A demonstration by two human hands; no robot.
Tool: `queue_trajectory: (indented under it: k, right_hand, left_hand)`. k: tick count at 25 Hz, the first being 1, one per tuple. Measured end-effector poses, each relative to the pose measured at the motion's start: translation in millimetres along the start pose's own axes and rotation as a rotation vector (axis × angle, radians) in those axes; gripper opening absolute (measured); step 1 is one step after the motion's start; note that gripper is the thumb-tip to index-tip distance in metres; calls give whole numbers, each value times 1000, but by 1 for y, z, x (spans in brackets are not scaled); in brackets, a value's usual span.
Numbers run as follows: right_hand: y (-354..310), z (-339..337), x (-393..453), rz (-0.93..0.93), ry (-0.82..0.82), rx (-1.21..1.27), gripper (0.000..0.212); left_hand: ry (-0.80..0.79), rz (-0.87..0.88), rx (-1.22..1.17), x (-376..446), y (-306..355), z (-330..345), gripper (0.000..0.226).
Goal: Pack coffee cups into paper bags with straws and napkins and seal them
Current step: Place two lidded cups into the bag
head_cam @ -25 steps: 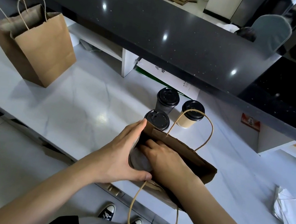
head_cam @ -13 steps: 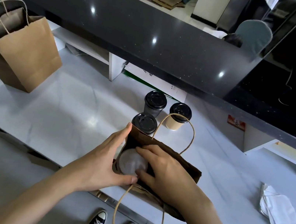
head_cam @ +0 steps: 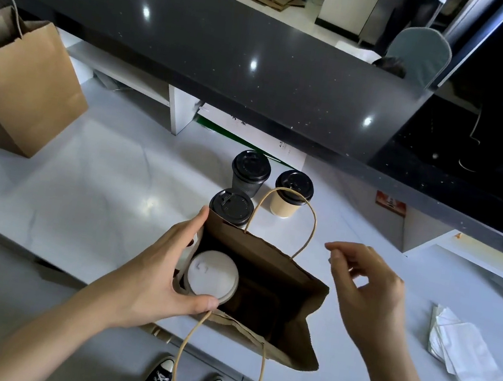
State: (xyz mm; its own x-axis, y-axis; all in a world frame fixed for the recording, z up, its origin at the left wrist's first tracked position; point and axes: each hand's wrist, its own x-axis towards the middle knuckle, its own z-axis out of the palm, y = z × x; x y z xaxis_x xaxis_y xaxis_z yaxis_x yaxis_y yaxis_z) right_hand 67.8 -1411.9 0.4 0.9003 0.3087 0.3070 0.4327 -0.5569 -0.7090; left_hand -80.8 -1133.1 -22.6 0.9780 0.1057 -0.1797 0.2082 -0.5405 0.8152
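The left hand [head_cam: 157, 277] reaches in from the lower left, palm turned toward the open paper bag [head_cam: 298, 300]. Its fingers [head_cam: 195, 224] run up along the outside of the bag's left end and its thumb [head_cam: 198, 302] hooks over the near rim, so the hand grips that end of the bag and holds the mouth wide. Between thumb and fingers, just inside the bag, sits a cup with a white lid [head_cam: 213, 273], upright at the left end; the space to its right is dark and its contents cannot be made out.

The right hand [head_cam: 366, 287] hangs in the air to the right of the bag, clear of it, wrist raised and fingers loosely curled and spread, holding nothing. Its forearm is cut off by the bottom edge.

Just beyond the left fingertips, three cups stand close together on the white worktop [head_cam: 96, 185]: a black-lidded cup [head_cam: 232, 206] touching the bag's far wall and partly hidden by it, a black cup [head_cam: 250, 172] behind it, and a tan cup [head_cam: 292, 192] crossed by the bag's far handle [head_cam: 285, 218]. Right of the right hand lies a stack of white napkins [head_cam: 465, 349], blurred. Far left stands a second paper bag [head_cam: 21, 98], cut off by the frame edge.
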Motion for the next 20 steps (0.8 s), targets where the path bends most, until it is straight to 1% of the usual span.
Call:
queue_trajectory:
  k: [5, 8, 9, 11, 13, 17, 20]
  right_hand:
    - [26, 25, 32, 95, -29, 59, 17]
    - [38, 48, 54, 161, -97, 33, 10]
    - [42, 56, 61, 175, -134, -4, 18]
    - [49, 70, 78, 186, -226, -101, 46]
    - [51, 83, 96, 184, -274, -164, 66]
    - [50, 106, 127, 185, -299, -221, 85]
    - [51, 118, 143, 214, -354, -282, 100]
  left_hand:
    - [12, -14, 8, -1, -1, 0, 128]
    - [20, -19, 10, -1, 0, 0, 127]
    - [21, -21, 6, -1, 1, 0, 127]
    - [25, -25, -3, 0, 3, 0, 127]
    - [27, -32, 1, -1, 4, 1, 127]
    - [27, -40, -6, -3, 4, 3, 127]
    - [29, -47, -21, -6, 2, 4, 127]
